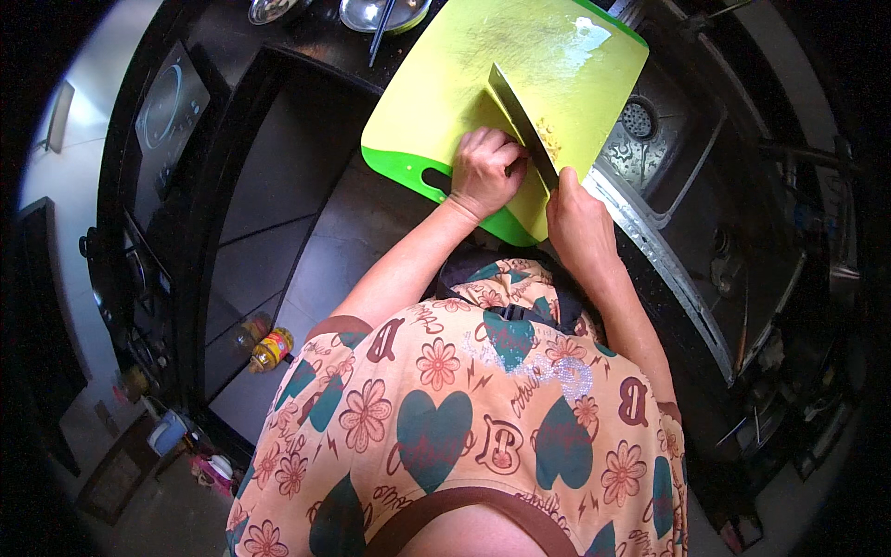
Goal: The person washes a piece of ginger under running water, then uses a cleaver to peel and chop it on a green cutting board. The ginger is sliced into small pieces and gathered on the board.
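Note:
A kitchen knife (522, 121) slants across the yellow-green cutting board (445, 84), its blade pointing away from me. My right hand (582, 223) is closed round its handle, most of which the fingers hide. Just left of the blade, my left hand (486, 171) rests on the board with its fingers curled under. Whatever those fingers pinch, if anything, is hidden from view. Finely chopped pale yellow bits (548, 139) lie in a small heap along the right side of the blade. A bright green band with a handle slot edges the board nearest me.
To the right is a steel sink (640, 162) with a round drain (639, 119). Beyond the board's far left side stands a metal bowl (385, 13) with a thin dark stick (381, 35) in it. A yellow bottle (272, 351) is on the floor at left, and a cooktop (173, 109) sits at far left.

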`<state>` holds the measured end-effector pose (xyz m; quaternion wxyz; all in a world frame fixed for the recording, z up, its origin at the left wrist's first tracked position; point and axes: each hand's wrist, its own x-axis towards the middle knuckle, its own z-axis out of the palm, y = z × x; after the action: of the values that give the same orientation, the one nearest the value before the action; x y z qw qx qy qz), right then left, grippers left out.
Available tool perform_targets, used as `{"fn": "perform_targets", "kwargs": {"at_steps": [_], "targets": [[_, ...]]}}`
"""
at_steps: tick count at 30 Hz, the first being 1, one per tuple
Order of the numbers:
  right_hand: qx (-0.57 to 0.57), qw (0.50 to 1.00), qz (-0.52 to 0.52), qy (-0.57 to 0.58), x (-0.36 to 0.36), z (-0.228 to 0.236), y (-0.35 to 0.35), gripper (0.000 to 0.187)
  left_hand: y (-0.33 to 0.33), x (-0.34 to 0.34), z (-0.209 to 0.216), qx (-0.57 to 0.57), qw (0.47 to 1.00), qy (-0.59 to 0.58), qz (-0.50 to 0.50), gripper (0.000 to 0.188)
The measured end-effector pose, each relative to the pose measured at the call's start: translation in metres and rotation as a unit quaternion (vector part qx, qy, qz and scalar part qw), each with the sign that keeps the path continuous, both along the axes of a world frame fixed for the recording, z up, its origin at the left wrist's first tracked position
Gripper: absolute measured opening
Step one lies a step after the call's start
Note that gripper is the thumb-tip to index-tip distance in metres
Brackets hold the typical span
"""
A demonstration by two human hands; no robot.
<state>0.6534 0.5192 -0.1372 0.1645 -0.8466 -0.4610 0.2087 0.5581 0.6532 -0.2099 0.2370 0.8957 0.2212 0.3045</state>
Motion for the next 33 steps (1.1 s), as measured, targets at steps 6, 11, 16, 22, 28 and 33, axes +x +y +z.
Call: {"fn": "perform_targets", "kwargs": {"at_steps": [6, 11, 16, 22, 28, 33], "targets": [[-0.019, 1.0, -0.013, 0.013, 0.003, -0.012, 0.015, 0.014, 0.003, -0.003, -0.01, 0.003, 1.0, 0.004, -0.014, 0.007], [0.016, 1.0, -0.018, 0.012, 0.004, -0.007, 0.02, 0.014, 0.002, -0.005, -0.011, 0.006, 1.0, 0.009, -0.001, 0.007], [-0.022, 1.0, -0.005, 0.008, -0.001, 0.006, 0.011, 0.014, 0.001, -0.005, -0.017, 0.001, 1.0, -0.004, 0.0, 0.007], [-0.033, 0.999, 0.003, 0.008, 0.002, 0.003, 0.008, 0.014, 0.0, -0.002, -0.013, -0.008, 1.0, -0.002, -0.009, 0.007], [-0.034, 0.999, -0.005, -0.027, -0.005, -0.01, 0.022, 0.013, 0.0, 0.0, -0.012, 0.002, 1.0, 0.005, -0.014, 0.008], [0.027, 1.0, -0.011, 0.001, 0.003, -0.01, 0.014, 0.014, 0.0, 0.0, -0.01, 0.004, 1.0, 0.027, 0.005, 0.013]]}}
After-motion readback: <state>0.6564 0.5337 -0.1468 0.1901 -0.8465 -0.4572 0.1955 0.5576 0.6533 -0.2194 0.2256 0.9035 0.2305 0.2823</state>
